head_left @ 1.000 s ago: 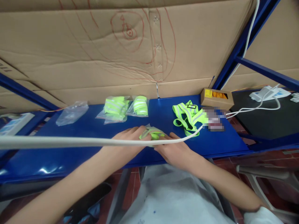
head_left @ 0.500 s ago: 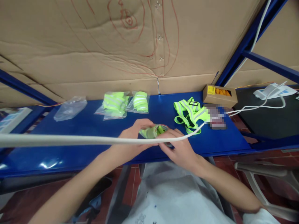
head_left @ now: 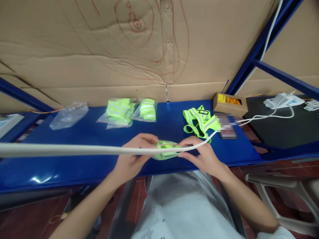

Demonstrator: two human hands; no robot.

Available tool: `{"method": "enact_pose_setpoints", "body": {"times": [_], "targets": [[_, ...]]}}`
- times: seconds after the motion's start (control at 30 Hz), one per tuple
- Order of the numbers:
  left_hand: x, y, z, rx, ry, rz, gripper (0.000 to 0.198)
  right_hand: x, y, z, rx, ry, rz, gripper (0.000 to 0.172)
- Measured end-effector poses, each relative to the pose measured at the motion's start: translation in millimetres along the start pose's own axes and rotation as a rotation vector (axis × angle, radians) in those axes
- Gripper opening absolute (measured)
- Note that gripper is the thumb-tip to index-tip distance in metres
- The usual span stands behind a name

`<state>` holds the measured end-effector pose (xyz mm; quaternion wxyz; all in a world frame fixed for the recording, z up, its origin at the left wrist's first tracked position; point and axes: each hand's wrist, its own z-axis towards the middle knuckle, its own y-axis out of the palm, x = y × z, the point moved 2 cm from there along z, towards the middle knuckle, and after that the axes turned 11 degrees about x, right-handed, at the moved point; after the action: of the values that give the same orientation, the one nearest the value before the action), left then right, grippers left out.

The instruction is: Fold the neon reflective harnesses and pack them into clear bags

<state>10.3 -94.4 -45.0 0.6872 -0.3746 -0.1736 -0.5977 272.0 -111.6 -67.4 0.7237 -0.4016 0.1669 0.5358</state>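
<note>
My left hand (head_left: 133, 156) and my right hand (head_left: 199, 154) both pinch a folded neon-yellow reflective strap in a clear bag (head_left: 165, 150), held just above the front edge of the blue shelf (head_left: 87, 142). Each hand's fingers are closed on one end of it. A white cable (head_left: 74, 150) runs across in front of my hands and partly hides the bundle. An unfolded neon-yellow strap harness (head_left: 198, 122) lies on the shelf just beyond my right hand.
Two bagged neon straps (head_left: 119, 111) (head_left: 147, 110) and an empty clear bag (head_left: 67, 114) lie at the back of the shelf. A small brown box (head_left: 230, 103) stands at the right, by a blurred item. Cardboard (head_left: 124, 49) forms the back wall. A white power strip (head_left: 281, 99) lies far right.
My hands have lifted the bagged strap off the shelf and pulled it towards me, spreading apart so each holds one end. The view has shifted slightly.
</note>
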Motion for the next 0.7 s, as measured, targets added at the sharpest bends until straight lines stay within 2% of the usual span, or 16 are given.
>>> {"method": "enact_pose_setpoints", "body": {"times": [0.1,0.17,0.27,0.47,0.53,0.6,0.63,0.7], "targets": [[-2.6,1.8,-5.3,-0.004,-0.101,-0.128,0.011,0.6,-2.6,3.9,0.021,0.066,0.088,0.018],[-2.3,2.6,-8.5,0.009,-0.15,-0.221,0.01,-1.9,-3.6,6.6,0.003,0.045,0.092,0.012],[-2.5,1.4,-12.4,0.035,-0.204,-0.307,0.007,-6.0,-4.9,10.8,-0.051,-0.014,0.034,0.011],[-6.2,-4.8,-14.6,0.073,-0.295,-0.256,0.008,-6.7,-8.3,20.0,-0.085,-0.039,-0.005,0.009],[-3.9,-3.5,-11.9,0.019,-0.292,-0.177,0.022,-6.8,-8.0,21.5,-0.061,-0.026,-0.01,0.008],[0.6,-0.6,-8.0,-0.043,-0.229,-0.031,0.034,-8.4,-6.5,21.7,-0.044,-0.032,-0.016,0.008],[3.1,0.9,-6.1,-0.061,-0.18,0.041,0.033,-9.6,-5.7,21.4,-0.044,-0.047,-0.018,0.009],[7.2,3.1,-3.0,-0.063,-0.088,0.152,0.018,-11.4,-4.5,20.3,-0.059,-0.073,-0.021,0.01]]}}
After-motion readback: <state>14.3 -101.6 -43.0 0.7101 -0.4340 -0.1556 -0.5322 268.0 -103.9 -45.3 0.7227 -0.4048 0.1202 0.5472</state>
